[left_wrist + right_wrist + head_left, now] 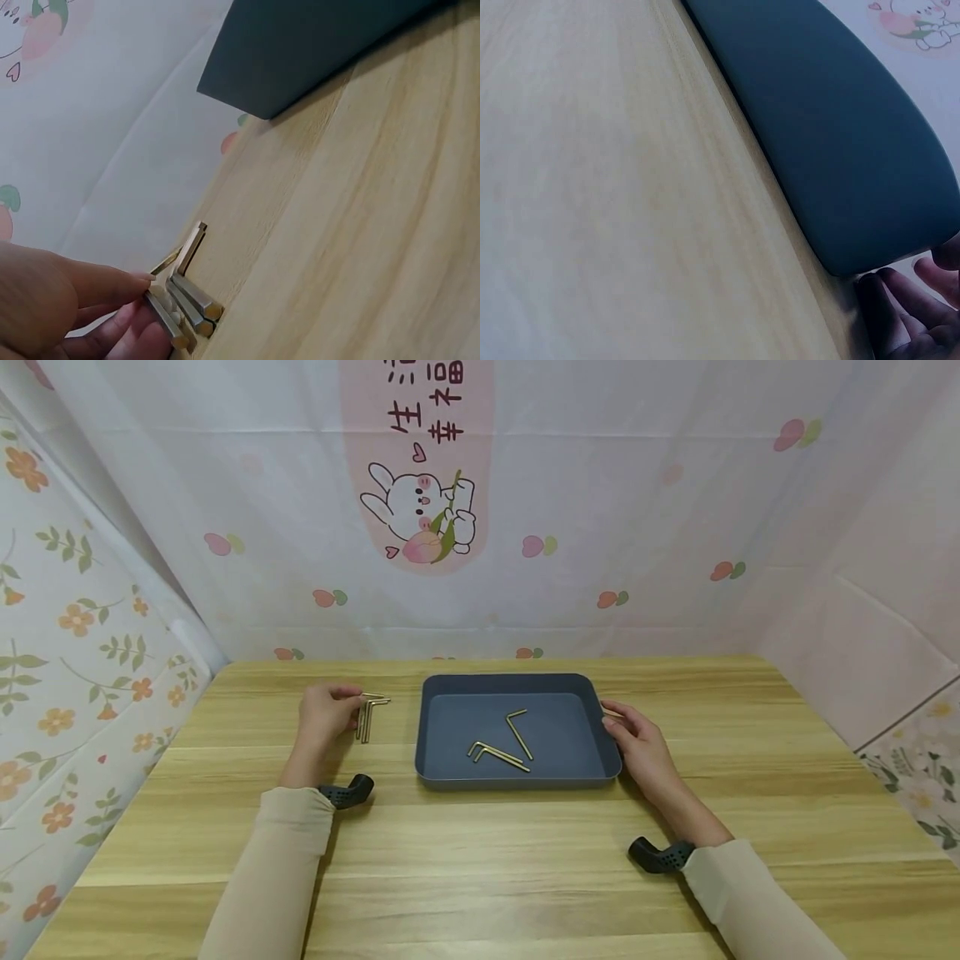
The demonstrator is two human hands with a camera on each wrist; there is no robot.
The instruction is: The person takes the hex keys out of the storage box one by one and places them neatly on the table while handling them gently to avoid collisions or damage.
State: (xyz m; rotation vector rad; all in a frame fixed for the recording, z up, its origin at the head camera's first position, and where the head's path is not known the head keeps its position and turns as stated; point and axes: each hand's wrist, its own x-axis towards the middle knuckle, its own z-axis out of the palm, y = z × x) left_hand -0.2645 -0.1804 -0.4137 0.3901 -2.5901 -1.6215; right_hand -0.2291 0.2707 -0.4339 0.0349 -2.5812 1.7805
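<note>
My left hand (324,714) is at the left of the table, with thumb and fingertips pinching a brass-coloured hex key (166,319). Right beside it, two more hex keys (196,300) lie side by side on the wood, short arms toward the tray. A shallow dark blue-grey tray (517,783) stands at the middle of the table. Inside are three hex keys: two close together (501,757) near the front and one apart (519,735) farther back. At the tray's right end, my right hand (641,747) touches the outer wall and rim with relaxed, spread fingertips.
The wooden table (480,877) reaches back to a white printed curtain (600,527). A flowered cloth (82,652) hangs along the left. Each wrist wears a black camera mount, one on the left (348,792) and one on the right (660,855).
</note>
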